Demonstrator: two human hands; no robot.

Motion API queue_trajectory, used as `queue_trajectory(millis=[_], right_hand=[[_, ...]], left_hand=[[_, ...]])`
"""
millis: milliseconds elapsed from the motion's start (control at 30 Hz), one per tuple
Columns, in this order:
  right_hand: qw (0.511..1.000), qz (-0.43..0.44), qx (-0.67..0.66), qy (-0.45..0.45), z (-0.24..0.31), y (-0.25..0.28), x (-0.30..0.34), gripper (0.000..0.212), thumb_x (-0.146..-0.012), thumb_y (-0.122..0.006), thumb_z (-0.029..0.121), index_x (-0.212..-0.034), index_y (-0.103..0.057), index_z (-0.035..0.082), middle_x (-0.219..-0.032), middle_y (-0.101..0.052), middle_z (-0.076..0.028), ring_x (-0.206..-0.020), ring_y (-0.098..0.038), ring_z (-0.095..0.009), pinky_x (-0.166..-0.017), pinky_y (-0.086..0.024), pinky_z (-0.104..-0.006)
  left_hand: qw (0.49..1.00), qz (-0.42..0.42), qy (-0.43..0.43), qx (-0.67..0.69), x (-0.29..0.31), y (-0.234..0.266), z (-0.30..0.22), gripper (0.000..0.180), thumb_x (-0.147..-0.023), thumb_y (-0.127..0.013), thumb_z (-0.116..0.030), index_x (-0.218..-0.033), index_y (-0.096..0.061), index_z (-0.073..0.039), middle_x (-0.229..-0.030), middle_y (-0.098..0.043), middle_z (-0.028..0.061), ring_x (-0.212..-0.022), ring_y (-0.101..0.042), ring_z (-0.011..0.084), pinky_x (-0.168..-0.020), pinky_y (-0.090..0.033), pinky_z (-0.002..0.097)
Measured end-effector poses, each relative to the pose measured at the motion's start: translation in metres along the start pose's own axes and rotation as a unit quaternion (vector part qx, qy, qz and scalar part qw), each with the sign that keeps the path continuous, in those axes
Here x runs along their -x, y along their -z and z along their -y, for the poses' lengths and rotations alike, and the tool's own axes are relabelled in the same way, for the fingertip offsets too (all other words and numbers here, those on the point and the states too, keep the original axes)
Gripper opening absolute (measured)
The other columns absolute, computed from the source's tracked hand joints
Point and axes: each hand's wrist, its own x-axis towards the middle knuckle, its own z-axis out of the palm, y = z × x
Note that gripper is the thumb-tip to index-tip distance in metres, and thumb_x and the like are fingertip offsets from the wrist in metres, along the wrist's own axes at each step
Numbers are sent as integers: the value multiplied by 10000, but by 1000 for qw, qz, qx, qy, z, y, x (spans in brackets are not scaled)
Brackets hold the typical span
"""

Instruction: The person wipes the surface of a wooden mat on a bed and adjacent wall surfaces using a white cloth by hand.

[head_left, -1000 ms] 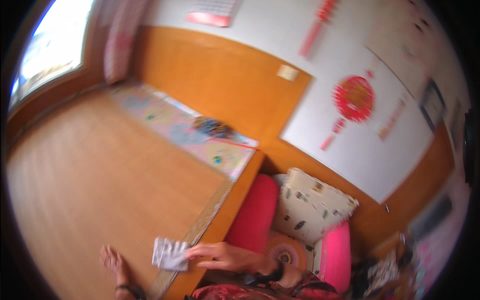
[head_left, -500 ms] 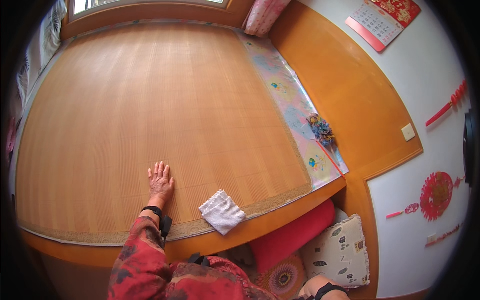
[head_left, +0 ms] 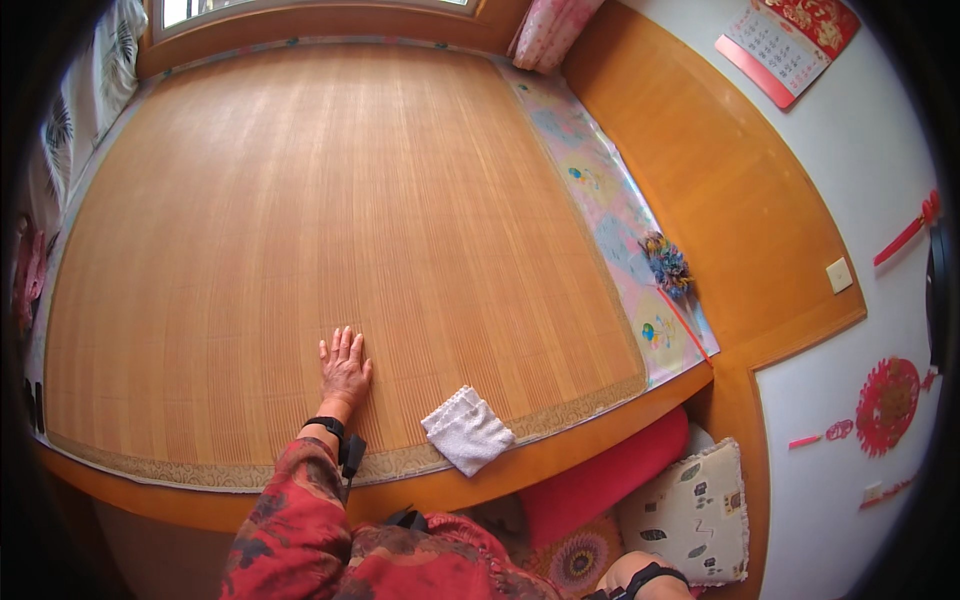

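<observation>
My left hand [head_left: 346, 375] lies flat on the woven brown mat [head_left: 230, 320], fingers stretched out and slightly apart, holding nothing. Its wrist wears a black band, and a red patterned sleeve covers the forearm. A folded white cloth [head_left: 467, 431] rests to the right of this hand, on the mat's near border and the wooden edge. At the bottom edge, right of my body, a bit of bare skin with a black strap [head_left: 652, 576] shows, seemingly my right arm. My right hand's fingers are outside the picture.
A wooden platform edge [head_left: 560, 457] runs along the front, with a patterned cushion [head_left: 690, 515] and a pink-red cushion [head_left: 610, 470] below it. At the right side lies a multicoloured duster [head_left: 668, 266] with a red handle. A wooden panel [head_left: 710, 190] stands beyond it.
The whole view has shifted slightly, so everything sits a little further right in the picture. My left hand stays flat on the mat, and the cloth keeps its place.
</observation>
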Motion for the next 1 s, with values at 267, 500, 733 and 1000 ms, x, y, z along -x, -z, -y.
queue_trajectory(millis=[267,500,733,1000], right_hand=[[999,22,-22,16,-14,7,-1,101,-853,-482,234,-871,-549,161,-829,-528,-47,-744,-532,-217,-604,-415,-326],[999,30,-6,20,-9,-2,-11,116,-860,-472,263,-829,-554,187,-794,-524,-26,-705,-529,-201,-564,-407,-320],[999,43,-10,26,-11,-6,-11,149,-868,-462,292,-787,-558,213,-759,-520,-4,-666,-526,-185,-524,-400,-314],[998,47,-7,30,-6,-9,-9,175,-873,-457,320,-762,-560,232,-740,-517,11,-645,-523,-172,-500,-394,-309]], left_hand=[[999,21,25,-4,11,5,18,532,-796,-516,-324,-1262,-400,-96,-1385,-281,101,-1312,-179,246,-1067,-78,473],[1000,18,9,22,3,4,7,526,-794,-524,-307,-1256,-403,-88,-1381,-284,109,-1311,-182,251,-1065,-78,480],[999,15,16,23,5,4,11,524,-793,-525,-298,-1253,-403,-80,-1379,-285,114,-1311,-181,256,-1065,-71,485],[999,27,20,26,8,6,6,515,-802,-513,-297,-1255,-402,-78,-1385,-274,114,-1314,-171,256,-1067,-60,478]])
